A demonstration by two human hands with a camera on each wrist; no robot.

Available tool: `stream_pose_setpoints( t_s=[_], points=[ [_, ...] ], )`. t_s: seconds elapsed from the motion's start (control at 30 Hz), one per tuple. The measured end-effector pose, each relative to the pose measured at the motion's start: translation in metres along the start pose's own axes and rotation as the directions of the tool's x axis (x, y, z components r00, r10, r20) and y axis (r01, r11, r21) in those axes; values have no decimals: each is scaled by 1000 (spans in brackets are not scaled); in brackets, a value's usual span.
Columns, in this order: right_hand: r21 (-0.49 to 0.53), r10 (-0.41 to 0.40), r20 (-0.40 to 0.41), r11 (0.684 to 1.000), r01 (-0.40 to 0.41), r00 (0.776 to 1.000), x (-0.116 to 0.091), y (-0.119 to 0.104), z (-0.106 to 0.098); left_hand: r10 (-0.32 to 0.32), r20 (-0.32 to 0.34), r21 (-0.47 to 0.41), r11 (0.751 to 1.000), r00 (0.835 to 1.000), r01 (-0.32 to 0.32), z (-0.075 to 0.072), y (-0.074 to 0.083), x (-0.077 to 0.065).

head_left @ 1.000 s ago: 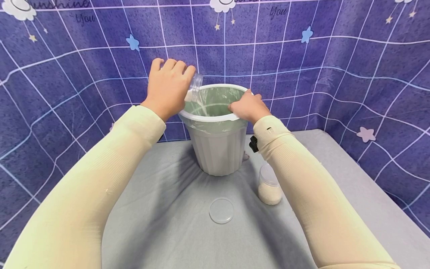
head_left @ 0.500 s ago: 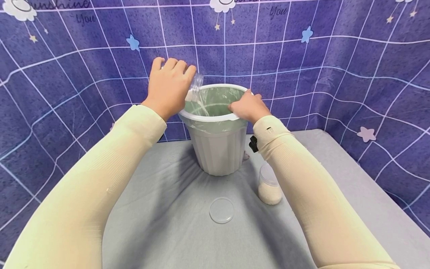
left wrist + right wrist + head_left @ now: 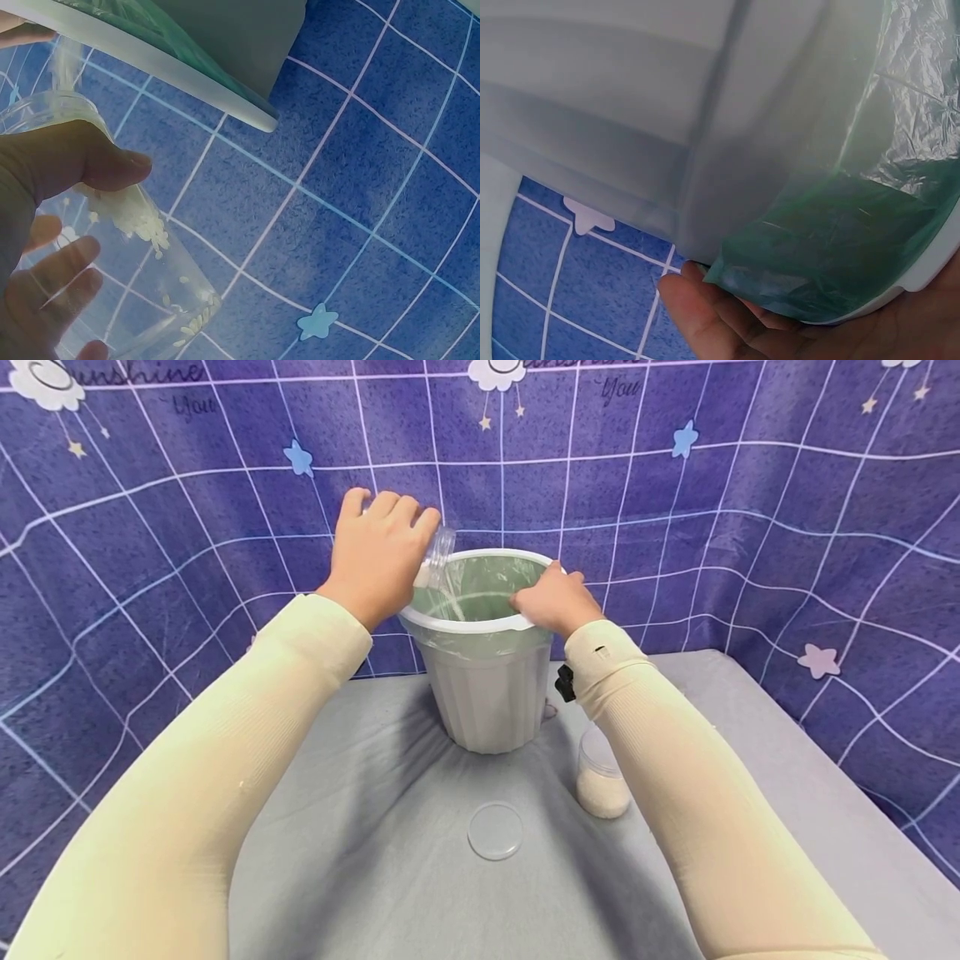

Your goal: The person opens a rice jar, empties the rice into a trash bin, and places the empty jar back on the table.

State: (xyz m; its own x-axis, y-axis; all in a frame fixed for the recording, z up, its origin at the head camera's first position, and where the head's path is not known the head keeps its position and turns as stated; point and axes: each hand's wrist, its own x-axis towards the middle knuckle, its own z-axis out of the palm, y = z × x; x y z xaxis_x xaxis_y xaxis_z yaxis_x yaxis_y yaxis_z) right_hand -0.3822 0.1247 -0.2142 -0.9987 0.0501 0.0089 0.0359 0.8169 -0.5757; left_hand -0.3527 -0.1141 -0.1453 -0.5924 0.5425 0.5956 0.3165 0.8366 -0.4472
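My left hand [image 3: 378,556] grips a clear plastic jar [image 3: 441,553], tilted mouth-down over the left side of a grey trash can [image 3: 491,702]. In the left wrist view, rice [image 3: 142,221] slides along the inside of the jar, a few grains cling near its base, and a stream leaves the mouth. That stream falls inside the can. A thin green bag [image 3: 817,247] lines the can and folds out over its white rim [image 3: 468,627]. At the rim's right side, my right hand [image 3: 558,599] holds on, thumb inside and fingers under the outer edge.
A second clear jar [image 3: 602,792], partly filled with pale grains, stands right of the can, close to my right forearm. In front of the can lies a round clear lid [image 3: 495,831] on the grey cloth [image 3: 375,860]. A blue patterned curtain [image 3: 502,485] hangs behind.
Rice keeps streaming from the tilted jar into the can. Both hands stay almost where they were.
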Motion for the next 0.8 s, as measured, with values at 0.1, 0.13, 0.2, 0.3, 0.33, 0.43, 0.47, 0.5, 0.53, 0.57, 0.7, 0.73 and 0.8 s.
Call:
stream_pose_setpoints(
  t_s=[0.1,0.13,0.2,0.3,0.33,0.43,0.47,0.5,0.53,0.57,0.7,0.73,0.8],
  points=[
    [2,0,1,1000,0,1000,1,-1,0,2,1,3,1000,1000,-2,0,-1,0],
    [2,2,0,1000,-2,1000,1,-1,1,3,1,2,1000,1000,-3,0,-1,0],
    [2,6,1,1000,-6,1000,2,-2,1,3,3,1,1000,1000,-3,-1,-2,0],
    [1,7,-2,1000,-7,1000,3,-2,2,4,0,0,1000,1000,-4,-1,-2,0],
    [0,5,-4,1000,-5,1000,3,-2,2,4,-1,0,1000,1000,-4,-2,-2,0],
    [-3,2,-7,1000,-2,1000,4,-1,1,7,-11,-3,1000,1000,-7,-2,-2,1],
    [-3,1,-7,1000,-1,1000,4,-1,1,9,-15,-3,1000,1000,-9,-2,-2,1],
    [-3,1,-7,1000,-1,1000,4,-1,1,12,-18,-3,1000,1000,-12,-2,-2,1],
    [-3,2,-6,1000,-2,1000,4,-1,1,15,-21,-2,1000,1000,-15,-2,-2,1],
    [-2,3,-5,1000,-3,1000,4,0,0,19,-25,-1,1000,1000,-19,-1,-2,2],
    [2,7,1,1000,-7,1000,3,0,1,32,-37,10,999,999,-32,1,-2,2],
    [2,7,2,1000,-7,1000,3,1,1,34,-41,12,999,999,-34,1,-2,2],
    [3,7,4,1000,-7,1000,3,1,1,38,-50,13,999,998,-37,2,-2,3]
  ],
)
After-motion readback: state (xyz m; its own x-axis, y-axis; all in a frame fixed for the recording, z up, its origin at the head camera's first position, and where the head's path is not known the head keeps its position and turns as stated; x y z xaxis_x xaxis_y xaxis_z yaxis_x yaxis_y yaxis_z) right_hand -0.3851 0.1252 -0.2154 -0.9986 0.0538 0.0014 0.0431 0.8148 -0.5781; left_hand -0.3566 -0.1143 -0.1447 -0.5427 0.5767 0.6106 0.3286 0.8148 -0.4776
